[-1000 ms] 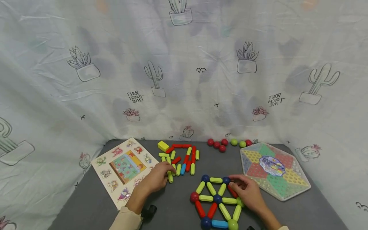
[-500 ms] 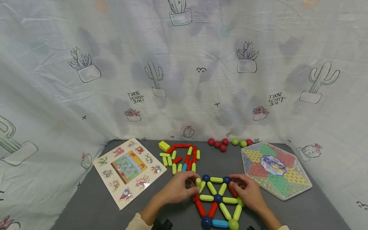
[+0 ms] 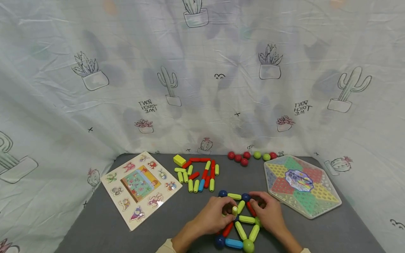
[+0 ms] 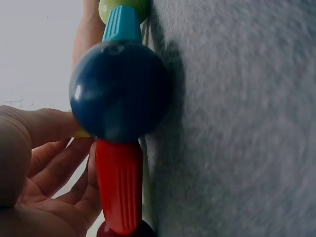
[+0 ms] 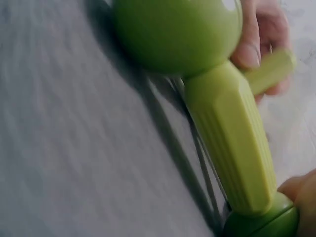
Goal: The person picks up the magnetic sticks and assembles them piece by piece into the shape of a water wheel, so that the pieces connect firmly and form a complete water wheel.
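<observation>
A wheel-like figure of magnetic rods and balls lies on the table, with a blue rod (image 3: 234, 243) and a green ball (image 3: 248, 245) at its near side. My left hand (image 3: 215, 218) pinches a yellow-green magnetic rod (image 3: 235, 211) upright, close over the figure's middle ball, which is mostly hidden. That rod also shows between the fingers in the right wrist view. My right hand (image 3: 269, 212) holds the far right blue ball (image 3: 245, 198) with its fingertips, beside a red rod (image 3: 251, 208). In the left wrist view, a near blue ball (image 4: 121, 91) partly covers my left hand.
Loose rods (image 3: 193, 185) and a yellow block (image 3: 179, 160) lie at the back. Several red balls (image 3: 238, 158) and green balls (image 3: 257, 155) sit along the far edge. A picture puzzle board (image 3: 142, 186) lies left, a Chinese checkers board (image 3: 302, 186) right.
My left hand has moved right from the loose rods to the figure, bringing one yellow-green rod. The right hand has stayed at its blue ball; the figure has shifted slightly left in view.
</observation>
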{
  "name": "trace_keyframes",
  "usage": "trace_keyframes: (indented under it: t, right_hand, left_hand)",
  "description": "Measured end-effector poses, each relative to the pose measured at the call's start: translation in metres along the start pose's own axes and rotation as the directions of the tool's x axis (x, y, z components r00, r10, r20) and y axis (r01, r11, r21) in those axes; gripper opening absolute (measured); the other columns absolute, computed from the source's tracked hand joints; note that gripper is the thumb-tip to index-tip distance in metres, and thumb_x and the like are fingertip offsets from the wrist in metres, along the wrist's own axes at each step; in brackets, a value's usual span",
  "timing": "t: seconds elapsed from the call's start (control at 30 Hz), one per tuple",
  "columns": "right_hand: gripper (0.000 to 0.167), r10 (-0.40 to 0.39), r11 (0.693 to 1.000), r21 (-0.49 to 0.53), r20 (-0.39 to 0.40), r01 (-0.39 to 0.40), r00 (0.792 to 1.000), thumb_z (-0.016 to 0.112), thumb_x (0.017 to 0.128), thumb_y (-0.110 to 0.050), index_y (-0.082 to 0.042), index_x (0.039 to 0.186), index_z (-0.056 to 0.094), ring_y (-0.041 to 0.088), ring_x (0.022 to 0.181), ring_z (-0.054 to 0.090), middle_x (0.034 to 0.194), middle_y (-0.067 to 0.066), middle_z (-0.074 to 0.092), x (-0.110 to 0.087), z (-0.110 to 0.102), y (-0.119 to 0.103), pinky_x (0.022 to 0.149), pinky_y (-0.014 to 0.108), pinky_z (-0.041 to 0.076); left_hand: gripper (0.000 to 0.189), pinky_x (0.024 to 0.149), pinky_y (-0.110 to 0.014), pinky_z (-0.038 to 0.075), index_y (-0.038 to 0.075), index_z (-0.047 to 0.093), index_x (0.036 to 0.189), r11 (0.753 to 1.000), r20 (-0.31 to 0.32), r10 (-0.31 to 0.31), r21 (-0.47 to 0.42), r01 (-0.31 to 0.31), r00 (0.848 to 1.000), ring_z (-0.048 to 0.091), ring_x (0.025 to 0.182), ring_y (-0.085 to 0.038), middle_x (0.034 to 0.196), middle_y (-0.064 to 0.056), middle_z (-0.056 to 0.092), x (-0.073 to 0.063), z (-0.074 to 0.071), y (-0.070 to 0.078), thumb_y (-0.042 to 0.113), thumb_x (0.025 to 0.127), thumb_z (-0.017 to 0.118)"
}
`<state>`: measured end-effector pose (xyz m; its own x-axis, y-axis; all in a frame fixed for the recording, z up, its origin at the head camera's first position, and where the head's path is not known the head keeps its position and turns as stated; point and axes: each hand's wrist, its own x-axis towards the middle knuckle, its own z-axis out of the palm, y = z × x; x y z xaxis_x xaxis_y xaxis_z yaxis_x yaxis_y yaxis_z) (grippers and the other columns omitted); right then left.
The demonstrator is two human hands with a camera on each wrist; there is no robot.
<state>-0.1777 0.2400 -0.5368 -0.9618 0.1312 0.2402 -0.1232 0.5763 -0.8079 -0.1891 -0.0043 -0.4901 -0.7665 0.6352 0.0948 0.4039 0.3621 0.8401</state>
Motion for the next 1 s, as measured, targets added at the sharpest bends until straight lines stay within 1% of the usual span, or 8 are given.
trace_keyframes:
  t: [0.2, 0.3, 0.4, 0.5, 0.6, 0.7, 0.8, 1.0]
  right_hand:
    - [0.023, 0.015, 0.999, -0.037, -0.019, -0.016, 1.0, 0.081, 0.095, -0.005, -0.02, 0.112, 0.082, 0.001, 0.072, 0.061, 0.091, -0.005, 0.072, -0.004, 0.006, -0.009, 0.066, 0.022, 0.05]
    - [0.021, 0.015, 0.999, -0.029, 0.004, -0.015, 1.0, 0.081, 0.096, -0.007, -0.018, 0.114, 0.082, 0.001, 0.073, 0.063, 0.092, -0.004, 0.074, -0.002, 0.004, -0.01, 0.067, 0.023, 0.052]
    - [0.02, -0.011, 1.0, 0.002, 0.055, 0.011, 0.998, 0.079, 0.1, -0.012, -0.014, 0.12, 0.081, 0.001, 0.081, 0.068, 0.101, -0.001, 0.08, 0.007, -0.008, -0.006, 0.071, 0.024, 0.056]
    - [0.025, -0.08, 0.996, 0.047, 0.093, 0.076, 0.992, 0.079, 0.102, -0.015, -0.007, 0.126, 0.079, 0.0, 0.092, 0.072, 0.112, 0.006, 0.082, 0.026, -0.026, 0.002, 0.079, 0.023, 0.06]
    - [0.03, -0.174, 0.982, 0.094, 0.119, 0.163, 0.978, 0.078, 0.103, -0.015, -0.002, 0.13, 0.076, 0.001, 0.101, 0.074, 0.119, 0.015, 0.081, 0.054, -0.041, 0.013, 0.085, 0.019, 0.06]
    - [0.034, -0.226, 0.966, 0.165, 0.16, 0.199, 0.961, 0.076, 0.104, -0.015, 0.0, 0.134, 0.074, 0.003, 0.106, 0.075, 0.127, 0.023, 0.078, 0.083, -0.051, 0.022, 0.089, 0.017, 0.059]
    - [0.037, -0.214, 0.963, 0.204, 0.197, 0.174, 0.957, 0.076, 0.105, -0.019, -0.002, 0.137, 0.073, 0.001, 0.109, 0.075, 0.133, 0.026, 0.075, 0.109, -0.053, 0.027, 0.091, 0.017, 0.059]
    - [0.042, -0.174, 0.977, 0.158, 0.201, 0.144, 0.964, 0.082, 0.101, -0.026, -0.004, 0.137, 0.075, -0.001, 0.107, 0.074, 0.132, 0.017, 0.078, 0.151, -0.043, 0.028, 0.092, 0.018, 0.058]
  left_hand:
    - [0.022, 0.078, -0.016, 0.056, 0.01, 0.077, 0.117, 0.999, -0.004, -0.007, 0.042, 0.007, 1.0, 0.064, 0.084, 0.005, 0.096, 0.006, 0.077, -0.002, -0.005, -0.004, 0.007, 0.096, 0.083]
    - [0.022, 0.079, -0.016, 0.057, 0.009, 0.079, 0.118, 0.998, 0.005, -0.017, 0.055, 0.017, 1.0, 0.065, 0.085, 0.006, 0.098, 0.008, 0.077, -0.002, -0.006, -0.004, 0.008, 0.096, 0.084]
    - [0.023, 0.081, -0.016, 0.057, 0.009, 0.08, 0.119, 0.997, 0.013, -0.032, 0.063, 0.031, 0.999, 0.064, 0.087, 0.007, 0.1, 0.009, 0.077, -0.002, -0.006, -0.004, 0.008, 0.096, 0.084]
    - [0.024, 0.082, -0.016, 0.057, 0.009, 0.08, 0.12, 0.997, 0.014, -0.044, 0.064, 0.043, 0.999, 0.064, 0.088, 0.007, 0.101, 0.008, 0.077, -0.002, -0.005, -0.005, 0.009, 0.097, 0.083]
    - [0.023, 0.081, -0.016, 0.058, 0.009, 0.081, 0.119, 0.997, 0.007, -0.046, 0.059, 0.045, 0.999, 0.065, 0.087, 0.007, 0.101, 0.008, 0.077, -0.003, -0.005, -0.006, 0.008, 0.096, 0.084]
    - [0.022, 0.08, -0.016, 0.058, 0.01, 0.081, 0.117, 0.998, 0.004, -0.038, 0.05, 0.038, 0.999, 0.066, 0.087, 0.008, 0.101, 0.01, 0.077, -0.004, -0.005, -0.007, 0.008, 0.096, 0.085]
    - [0.021, 0.08, -0.016, 0.058, 0.011, 0.082, 0.116, 0.999, 0.002, -0.028, 0.045, 0.028, 1.0, 0.066, 0.087, 0.008, 0.101, 0.011, 0.078, -0.005, -0.004, -0.007, 0.008, 0.096, 0.085]
    - [0.022, 0.08, -0.015, 0.058, 0.011, 0.083, 0.117, 0.998, -0.006, -0.016, 0.057, 0.017, 1.0, 0.066, 0.087, 0.008, 0.101, 0.011, 0.078, -0.004, -0.004, -0.007, 0.008, 0.095, 0.085]
